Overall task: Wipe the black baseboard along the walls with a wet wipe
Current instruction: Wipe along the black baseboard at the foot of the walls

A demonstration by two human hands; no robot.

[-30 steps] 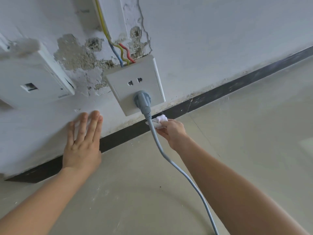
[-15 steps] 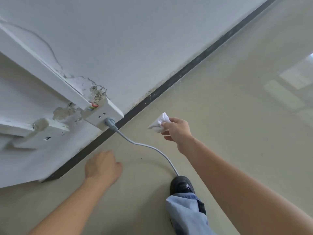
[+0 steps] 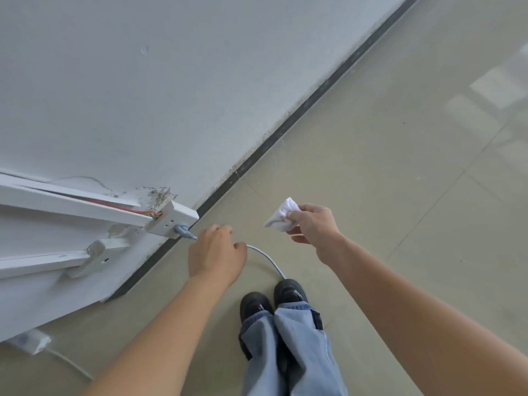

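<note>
Above the floor [image 3: 400, 195], right hand [image 3: 313, 225] fingers pinch the wet wipe [image 3: 283, 214]; left hand [image 3: 215, 252] loosely curled

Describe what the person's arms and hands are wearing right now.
Nothing shows on them: the left hand and the right hand are bare, with no gloves, rings or watch in view. Both forearms are uncovered as far as the frame edge, so no sleeves show.

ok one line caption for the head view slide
Right hand pinches a wet wipe above the floor, clear of the black baseboard.
</note>
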